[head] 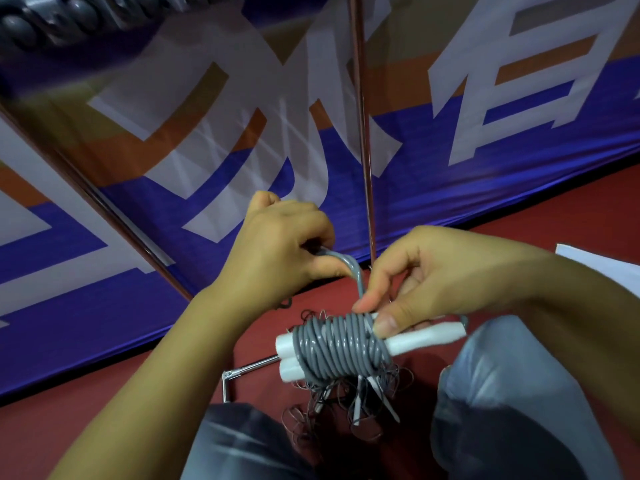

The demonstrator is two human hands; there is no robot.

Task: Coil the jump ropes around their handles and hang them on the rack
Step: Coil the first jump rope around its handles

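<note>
A grey jump rope (337, 346) is wound in many tight turns around its two white handles (429, 336), which lie side by side. My right hand (426, 278) pinches the bundle at its upper right, thumb on the handle. My left hand (280, 251) grips the free grey end of the rope (349, 268), which curves down from my fist to the coil. Below the bundle, on the red floor, lies a tangle of thin dark rope loops with white handles (360, 407). The rack's thin metal pole (363, 133) rises just behind my hands.
A slanted metal bar (114, 216) of the rack crosses the left side. Its foot (242, 372) lies on the red floor (519, 209). A blue, orange and white banner (519, 98) fills the background. My grey-clad knees (512, 403) are at the bottom. A white sheet (602, 261) lies at right.
</note>
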